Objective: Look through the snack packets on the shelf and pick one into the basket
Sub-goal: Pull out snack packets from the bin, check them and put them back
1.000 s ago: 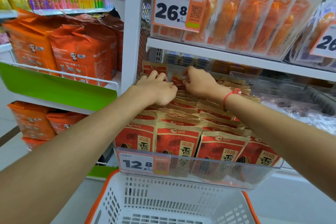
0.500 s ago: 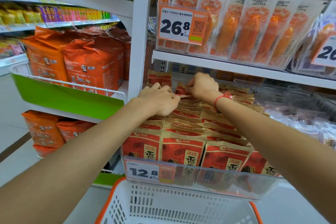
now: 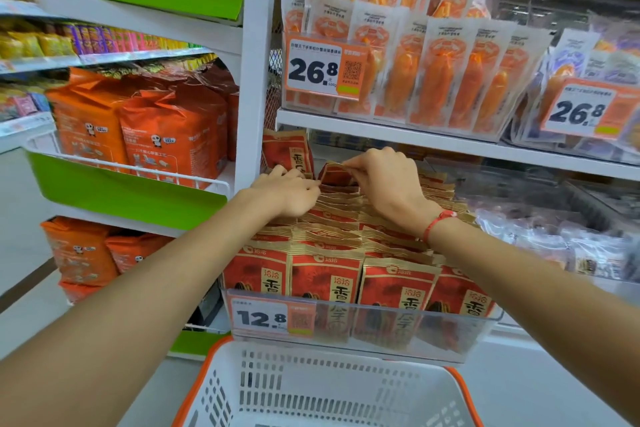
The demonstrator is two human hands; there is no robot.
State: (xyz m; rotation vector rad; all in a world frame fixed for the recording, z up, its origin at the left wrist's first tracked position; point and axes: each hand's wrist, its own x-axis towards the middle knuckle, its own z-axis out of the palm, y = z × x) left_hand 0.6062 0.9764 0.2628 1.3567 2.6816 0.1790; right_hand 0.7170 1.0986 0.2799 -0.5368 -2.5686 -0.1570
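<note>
Basket: a white plastic basket point(image 3: 322, 392) with slotted walls and an orange rim sat nearest the camera, below the shelf front.
Shelf front: a clear plastic lip point(image 3: 381, 322) carried an orange and white price tag point(image 3: 273, 317) reading 12.8.
Snack packets: red packets point(image 3: 325, 281) with tan crimped tops stood upright in tight rows behind the lip, running back into the shelf.
Left arm: bare and extended forward from the lower left.
Left hand: the left hand point(image 3: 289, 192) lay palm down on the tan tops of the rear rows, fingers bent over the edges; whether its grip closed on one packet could not be told.
Right arm: bare, extended from the right, with a red cord bracelet point(image 3: 438, 222) at the wrist.
Right hand: the right hand point(image 3: 386, 180) was knuckles up, its fingertips pinching the tan top edge of 1 raised packet point(image 3: 334, 174) near the back.
Upper shelf: clear pouches of orange food point(image 3: 450, 80) stood behind a 26.8 tag point(image 3: 320, 68).
Left bay: glossy, creased orange bags point(image 3: 166, 135) sat behind a white wire rail.
</note>
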